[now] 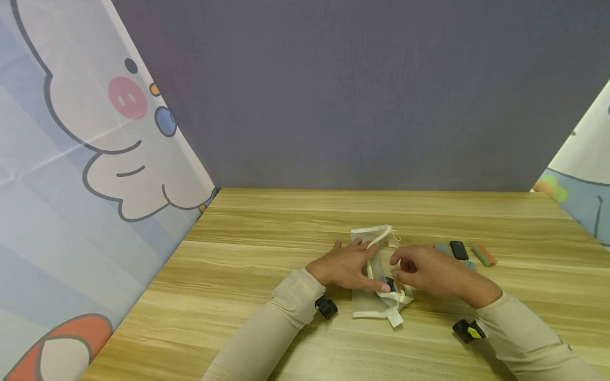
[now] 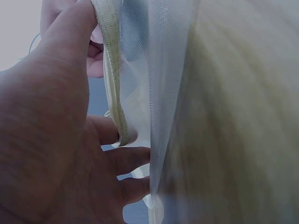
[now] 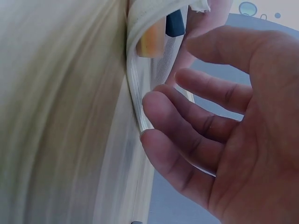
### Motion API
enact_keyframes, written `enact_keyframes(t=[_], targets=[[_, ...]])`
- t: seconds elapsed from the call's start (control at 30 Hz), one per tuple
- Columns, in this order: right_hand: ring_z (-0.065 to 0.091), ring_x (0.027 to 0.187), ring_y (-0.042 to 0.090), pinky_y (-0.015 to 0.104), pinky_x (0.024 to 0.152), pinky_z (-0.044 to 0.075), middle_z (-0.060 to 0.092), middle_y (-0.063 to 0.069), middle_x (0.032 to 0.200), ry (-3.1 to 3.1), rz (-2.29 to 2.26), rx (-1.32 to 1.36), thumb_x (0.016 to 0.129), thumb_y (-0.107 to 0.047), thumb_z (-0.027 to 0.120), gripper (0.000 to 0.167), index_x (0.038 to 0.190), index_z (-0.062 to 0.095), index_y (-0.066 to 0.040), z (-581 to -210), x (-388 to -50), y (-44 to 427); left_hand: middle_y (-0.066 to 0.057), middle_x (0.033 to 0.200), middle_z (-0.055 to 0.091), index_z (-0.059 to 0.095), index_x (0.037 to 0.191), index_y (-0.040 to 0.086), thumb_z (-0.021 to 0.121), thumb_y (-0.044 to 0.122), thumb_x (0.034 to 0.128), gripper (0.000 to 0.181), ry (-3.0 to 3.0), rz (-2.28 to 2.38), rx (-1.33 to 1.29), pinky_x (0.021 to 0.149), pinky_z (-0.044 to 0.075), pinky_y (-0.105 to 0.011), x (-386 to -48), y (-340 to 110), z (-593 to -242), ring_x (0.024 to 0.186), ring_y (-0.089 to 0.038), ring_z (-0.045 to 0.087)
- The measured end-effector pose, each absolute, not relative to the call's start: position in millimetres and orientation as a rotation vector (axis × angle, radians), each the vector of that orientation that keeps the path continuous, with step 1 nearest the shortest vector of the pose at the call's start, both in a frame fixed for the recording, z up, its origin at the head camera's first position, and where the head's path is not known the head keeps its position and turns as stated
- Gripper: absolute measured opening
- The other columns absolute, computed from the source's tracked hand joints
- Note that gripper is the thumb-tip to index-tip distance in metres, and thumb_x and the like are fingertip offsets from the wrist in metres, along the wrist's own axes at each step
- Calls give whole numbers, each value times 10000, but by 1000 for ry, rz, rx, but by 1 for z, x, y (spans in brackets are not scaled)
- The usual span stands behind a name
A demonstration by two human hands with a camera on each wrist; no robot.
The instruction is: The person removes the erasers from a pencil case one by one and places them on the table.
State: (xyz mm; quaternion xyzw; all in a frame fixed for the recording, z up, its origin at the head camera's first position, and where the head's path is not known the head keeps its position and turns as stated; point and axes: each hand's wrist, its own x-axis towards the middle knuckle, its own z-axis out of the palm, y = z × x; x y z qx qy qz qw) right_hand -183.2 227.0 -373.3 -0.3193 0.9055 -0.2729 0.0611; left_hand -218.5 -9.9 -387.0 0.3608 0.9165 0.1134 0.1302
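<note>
A pale mesh bag with cream edging (image 1: 376,315) lies on the wooden table with its mouth spread. My left hand (image 1: 347,264) rests on it, fingers spread and thumb at the lower edge of the mouth. In the left wrist view, its index fingertip reaches behind the cream edging (image 2: 111,60). Inside the bag, the right wrist view has an orange-yellow block (image 3: 152,42) and a dark blue piece (image 3: 175,24). Over the right side of the mouth, my right hand (image 1: 431,270) has loosely bent fingers and nothing between thumb and fingertips.
Right of the bag lie a small black rectangular item (image 1: 459,250), a green-and-orange block (image 1: 484,255) and blue-grey pieces (image 1: 442,247), partly hidden by my right hand. A grey panel (image 1: 362,106) stands along the table's back edge, with a printed cartoon sheet (image 1: 57,222) at the left.
</note>
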Motion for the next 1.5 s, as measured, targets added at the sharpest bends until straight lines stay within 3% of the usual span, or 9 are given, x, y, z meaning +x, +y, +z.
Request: enact_keyframes(t=[0.7,0.97,1.23,1.5], targets=[[562,757,12,273,637,489,608,-136,915,2626,-804,-1090,983,-340,668,301,1203,678,-135,-372,-179,224,58,1646,193,123,1629,285,535,815,830,1043,2675,310,1044,1155,87,-661,-218,-10,-387,1523,-278,91],[542,812,29,278,675,485,600,-131,984,2654,-781,-1111,964,-302,699,197,1131,731,-203,-374,-181,224,40,1650,186,131,1629,267,526,814,836,1042,2672,301,1046,1157,95,-658,-219,-9,-387,1522,-276,96],[509,771,17,266,644,457,569,-151,925,2644,-784,-1100,968,-290,696,103,1062,730,-265,-374,-181,224,-3,1657,176,146,1629,262,526,806,843,1028,2675,299,1047,1160,96,-650,-219,-10,-388,1522,-274,102],[520,742,12,264,623,456,573,-154,877,2649,-777,-1096,954,-243,714,29,969,696,-260,-374,-181,223,-13,1659,174,148,1628,269,529,811,838,1031,2677,297,1041,1162,98,-647,-219,-9,-387,1524,-259,94]])
